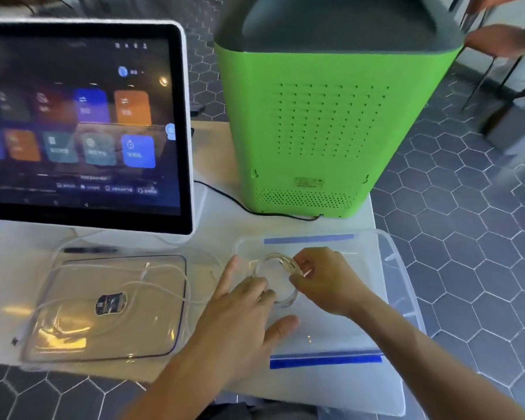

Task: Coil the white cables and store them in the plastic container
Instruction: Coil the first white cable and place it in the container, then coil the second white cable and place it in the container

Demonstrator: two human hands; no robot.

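Head view shows your coil (275, 278) of white cable sitting low inside the box (388, 268), the clear plastic one with blue tape on its near and far rims. Your right hand (325, 280) has its fingers (303, 268) curled and pinching the top right of the coil, where the plug ends seem to bunch. Your left hand (243, 304) lies on the left side of the coil; the pointer finger sticks out straight, the thumb is spread wide, and the other fingers bend down onto the loop. Whether they pinch it or only press it, you cannot tell from here.

This cable looks thin, light and bendy. It will likely spring open if you let go fast, so hold it where the loops cross, near the plugs, not by one loose strand. It is smooth, so it may slip.

A second cable (164, 286) is still loose. It runs over the lid (103, 328), which lies flat on the tabletop (212, 225) just left of the box, and one dark plug end rests by the lid's near left corner. That one is not coiled yet, so the job looks about half done.

Farther back stand a screen (82, 122) on the left and a green machine (325, 128) on the right, with a black cord (234, 201) running between them.
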